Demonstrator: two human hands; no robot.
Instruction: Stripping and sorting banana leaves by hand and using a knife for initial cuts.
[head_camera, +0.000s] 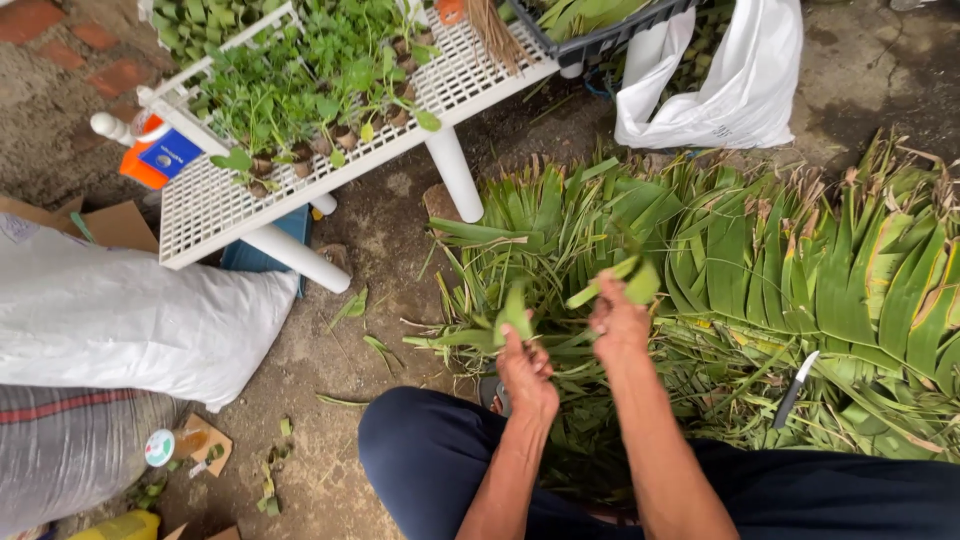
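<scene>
I see a long green leaf strip held up between the 2 hands, above the big pile of leaves on the ground. The strip lies with its long axis almost level, going from lower left to upper right. The right hand is closed around the upper right part of it, with the fingers pinching the strip, and the green end comes out above the fist. The left hand is lower and closer to my body; it is also closed, pinching a leaf piece that stands up out of it. I cannot tell if both pieces are 1 leaf or 2. The right hand is nearer to the pile; the left hand is nearer to my knee.

A knife lies on the leaves to the right of the right forearm, well apart from both hands, its blade pointing up and away. Further out, a white rack with 2 visible legs carries small seedlings. A white sack lies on the left, and a white bag stands at the top.
</scene>
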